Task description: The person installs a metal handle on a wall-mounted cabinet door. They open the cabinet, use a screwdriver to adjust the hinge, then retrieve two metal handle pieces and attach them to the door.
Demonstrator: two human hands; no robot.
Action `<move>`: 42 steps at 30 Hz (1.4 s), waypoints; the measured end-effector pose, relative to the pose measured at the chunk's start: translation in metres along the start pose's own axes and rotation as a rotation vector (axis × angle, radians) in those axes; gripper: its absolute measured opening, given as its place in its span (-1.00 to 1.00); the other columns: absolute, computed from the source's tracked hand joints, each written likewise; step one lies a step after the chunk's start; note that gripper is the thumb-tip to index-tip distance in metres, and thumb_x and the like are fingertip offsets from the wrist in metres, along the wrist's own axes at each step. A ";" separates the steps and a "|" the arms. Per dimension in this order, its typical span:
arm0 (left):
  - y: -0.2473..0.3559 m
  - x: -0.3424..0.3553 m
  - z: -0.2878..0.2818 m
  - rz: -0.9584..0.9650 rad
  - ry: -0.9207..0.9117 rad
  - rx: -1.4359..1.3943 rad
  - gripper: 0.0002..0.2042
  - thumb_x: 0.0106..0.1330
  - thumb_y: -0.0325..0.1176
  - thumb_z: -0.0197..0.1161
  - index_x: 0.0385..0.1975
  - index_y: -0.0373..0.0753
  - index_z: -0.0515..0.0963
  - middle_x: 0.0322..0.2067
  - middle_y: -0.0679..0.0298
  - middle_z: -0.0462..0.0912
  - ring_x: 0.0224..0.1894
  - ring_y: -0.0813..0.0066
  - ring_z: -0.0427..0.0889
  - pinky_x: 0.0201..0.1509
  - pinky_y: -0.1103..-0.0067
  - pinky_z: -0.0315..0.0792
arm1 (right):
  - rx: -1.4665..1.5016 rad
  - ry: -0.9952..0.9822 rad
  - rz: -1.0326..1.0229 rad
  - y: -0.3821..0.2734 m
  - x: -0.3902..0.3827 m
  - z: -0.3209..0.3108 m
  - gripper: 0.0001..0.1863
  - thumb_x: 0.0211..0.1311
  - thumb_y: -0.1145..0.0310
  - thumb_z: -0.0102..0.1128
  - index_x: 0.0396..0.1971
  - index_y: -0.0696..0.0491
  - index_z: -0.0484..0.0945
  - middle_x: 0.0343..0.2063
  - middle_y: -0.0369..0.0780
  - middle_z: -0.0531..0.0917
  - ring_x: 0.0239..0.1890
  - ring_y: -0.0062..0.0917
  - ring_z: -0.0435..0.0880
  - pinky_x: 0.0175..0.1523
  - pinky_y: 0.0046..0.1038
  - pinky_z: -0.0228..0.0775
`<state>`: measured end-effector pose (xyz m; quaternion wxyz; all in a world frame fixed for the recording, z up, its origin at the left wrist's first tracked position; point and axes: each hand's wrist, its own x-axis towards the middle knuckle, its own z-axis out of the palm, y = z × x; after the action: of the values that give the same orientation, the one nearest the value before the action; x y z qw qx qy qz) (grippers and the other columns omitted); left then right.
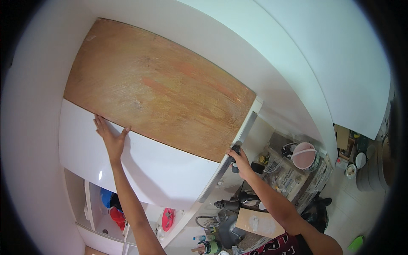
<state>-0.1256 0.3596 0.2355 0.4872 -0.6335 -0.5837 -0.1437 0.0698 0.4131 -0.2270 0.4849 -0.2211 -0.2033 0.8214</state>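
Note:
My left hand (pixel 112 144) lies on a glossy white panel (pixel 170 165), fingers spread and the tips reaching its upper edge. That edge runs against a large brown wooden board (pixel 161 85) with scuffed, orange-streaked patches. My right hand (pixel 242 163) is closed around a small black handle-like object (pixel 236 156); its exact kind I cannot make out. The object sits against a grey metallic strip (pixel 246 132) running along the right-hand end of the board and panel.
Open shelves under the panel hold a pink-red round item (pixel 168 219) and a red item (pixel 117 219). Lower right are a cluttered counter with a pink bucket (pixel 304 155), a light wooden board (pixel 261 222), a sink (pixel 229 231) and a faucet (pixel 204 220). White walls enclose the board.

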 end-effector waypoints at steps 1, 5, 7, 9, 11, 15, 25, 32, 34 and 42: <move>-0.002 -0.001 0.000 0.029 0.025 -0.015 0.18 0.18 -0.04 0.58 0.64 -0.30 -0.13 0.67 -0.03 -0.17 0.70 -0.07 -0.27 0.69 -0.03 -0.32 | 0.024 -0.012 -0.014 -0.004 -0.002 0.003 -0.57 0.31 0.00 0.44 0.03 -0.13 0.53 -0.17 -0.39 0.62 -0.17 -0.66 0.58 -0.25 -0.42 0.50; -0.022 -0.040 0.021 0.055 0.030 -0.011 -0.03 0.42 -0.06 0.38 0.63 -0.35 -0.08 0.66 -0.04 -0.12 0.69 -0.09 -0.23 0.69 0.00 -0.30 | 0.058 0.015 -0.022 0.022 -0.005 0.016 -0.54 0.30 0.03 0.46 0.02 -0.06 0.49 -0.26 -0.35 0.57 -0.27 -0.65 0.56 -0.34 -0.51 0.50; -0.001 -0.038 0.023 0.021 0.027 -0.039 -0.08 0.49 -0.05 0.30 0.62 -0.39 -0.08 0.65 -0.07 -0.14 0.69 -0.11 -0.25 0.68 -0.03 -0.32 | 0.082 -0.003 -0.073 0.013 -0.005 0.015 -0.56 0.31 0.05 0.45 0.00 -0.05 0.49 -0.28 -0.35 0.55 -0.28 -0.65 0.55 -0.35 -0.51 0.50; 0.005 -0.042 0.017 0.017 0.048 -0.074 -0.12 0.50 -0.07 0.30 0.61 -0.39 -0.02 0.65 -0.06 -0.08 0.69 -0.09 -0.20 0.69 0.00 -0.27 | 0.123 0.044 -0.052 0.012 -0.012 0.020 -0.63 0.36 0.06 0.39 0.00 -0.10 0.51 -0.25 -0.37 0.58 -0.26 -0.65 0.57 -0.33 -0.48 0.47; 0.010 -0.043 0.010 -0.012 0.042 -0.130 -0.15 0.49 -0.09 0.31 0.60 -0.39 0.02 0.64 -0.05 -0.05 0.69 -0.08 -0.17 0.69 0.04 -0.23 | 0.211 0.061 -0.040 0.012 -0.014 0.020 -0.66 0.38 0.08 0.37 0.00 -0.10 0.51 -0.25 -0.37 0.57 -0.25 -0.64 0.57 -0.35 -0.48 0.45; 0.019 -0.047 0.023 -0.081 0.142 -0.413 -0.16 0.46 -0.11 0.36 0.58 -0.37 0.08 0.61 -0.08 0.04 0.66 -0.05 -0.03 0.69 0.14 -0.14 | 0.392 0.029 -0.065 0.015 -0.008 0.000 -0.66 0.39 0.12 0.36 0.01 -0.07 0.49 -0.25 -0.34 0.54 -0.22 -0.61 0.59 -0.39 -0.48 0.44; 0.117 -0.099 0.018 -0.482 0.152 -1.130 -0.24 0.45 -0.37 0.40 0.52 -0.47 0.13 0.25 -0.07 0.51 0.14 0.27 0.62 0.20 0.39 0.57 | 0.187 0.025 -0.112 -0.008 -0.064 -0.021 -0.48 0.37 0.03 0.34 0.18 -0.01 0.49 -0.07 -0.27 0.65 -0.01 -0.46 0.74 -0.30 -0.45 0.48; 0.133 -0.090 -0.004 -0.516 0.193 -1.115 -0.41 0.46 -0.37 0.39 0.35 -0.54 0.31 0.03 0.03 0.64 -0.06 0.42 0.68 -0.10 0.50 0.68 | 0.231 0.003 -0.121 -0.015 -0.073 -0.045 -0.35 0.35 -0.02 0.34 0.26 0.09 0.40 0.13 -0.05 0.64 0.11 -0.34 0.74 -0.29 -0.45 0.53; 0.137 -0.084 -0.010 -0.550 0.210 -1.159 -0.50 0.45 -0.35 0.40 0.24 -0.52 0.40 -0.10 0.10 0.70 -0.17 0.49 0.69 -0.19 0.53 0.69 | 0.212 0.009 -0.116 -0.018 -0.077 -0.047 -0.34 0.35 -0.02 0.35 0.24 0.11 0.40 0.15 -0.02 0.64 0.12 -0.33 0.74 -0.29 -0.46 0.54; 0.138 -0.072 -0.025 -0.599 0.157 -1.085 -0.62 0.44 -0.29 0.44 -0.01 -0.47 0.50 -0.34 0.22 0.70 -0.32 0.61 0.67 -0.30 0.57 0.72 | 0.177 0.030 -0.128 -0.028 -0.089 -0.056 -0.29 0.29 -0.07 0.41 0.23 0.10 0.40 0.14 -0.02 0.67 0.10 -0.33 0.75 -0.30 -0.45 0.52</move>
<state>-0.0149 0.3181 0.1312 0.0759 -0.5872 -0.5423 -0.5961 0.1594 0.3529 -0.2425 0.5571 -0.1764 -0.1361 0.8000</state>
